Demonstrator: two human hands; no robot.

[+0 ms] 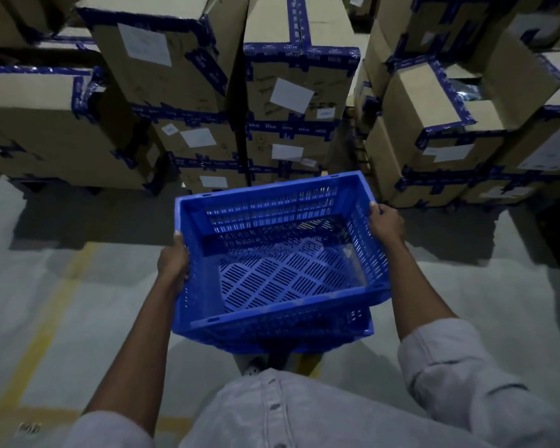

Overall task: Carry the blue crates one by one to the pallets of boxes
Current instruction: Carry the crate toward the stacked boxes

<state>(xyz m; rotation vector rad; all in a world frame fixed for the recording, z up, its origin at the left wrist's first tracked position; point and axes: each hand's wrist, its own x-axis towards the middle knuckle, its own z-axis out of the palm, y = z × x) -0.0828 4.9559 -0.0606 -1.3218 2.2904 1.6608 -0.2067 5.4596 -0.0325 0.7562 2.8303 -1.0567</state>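
Head view: a blue crate (272, 205) hangs in the air in front of the person's body, above the floor (466, 286) and just short of the stacked boxes (291, 92). Its slotted bottom and walls face up toward the camera, and it is slightly skewed, with the right side sitting farther forward than the left.

The left grip (173, 263) is clamped on the crate's left wall, its thumb hooked over the rim and its fingers hidden underneath. The right grip (387, 223) is clamped on the right rim near the far corner, with its thumb on top.

Both forearms are bare below the rolled sleeves of a pale shirt (304, 415). The boxes are brown cardboard, sealed with blue tape and carrying white labels, and they stand in several tall stacks side by side. A yellow line (55, 286) runs across the grey floor at left.
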